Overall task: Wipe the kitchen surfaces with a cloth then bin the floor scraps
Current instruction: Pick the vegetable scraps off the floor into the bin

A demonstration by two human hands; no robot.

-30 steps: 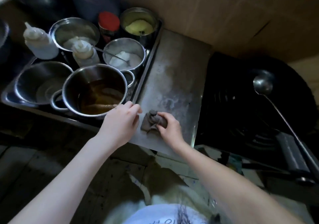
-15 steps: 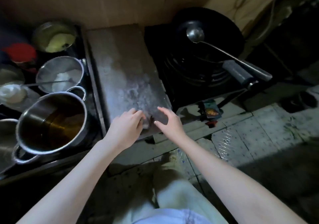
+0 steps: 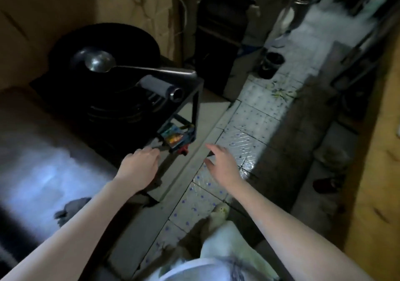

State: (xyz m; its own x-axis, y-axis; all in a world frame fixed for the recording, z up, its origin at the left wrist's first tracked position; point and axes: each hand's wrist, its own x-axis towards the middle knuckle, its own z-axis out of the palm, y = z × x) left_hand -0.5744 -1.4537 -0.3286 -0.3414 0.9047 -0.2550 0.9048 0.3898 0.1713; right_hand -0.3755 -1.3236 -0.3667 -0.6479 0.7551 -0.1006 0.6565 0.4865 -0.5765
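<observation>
Both your hands are empty: left hand [image 3: 138, 168] loosely curled, right hand [image 3: 223, 164] spread. The cloth [image 3: 72, 207] lies on the counter [image 3: 32, 151]. No readable writing shows.

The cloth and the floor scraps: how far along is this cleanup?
Wiping looks finished or paused: the grey cloth lies let go on the metal counter. In hand: nothing. The left hand and right hand are both empty and open, reaching out over the counter edge and the tiled floor. Still left: yellowish scraps lie scattered on the tiles farther off, near a small dark bucket.
</observation>
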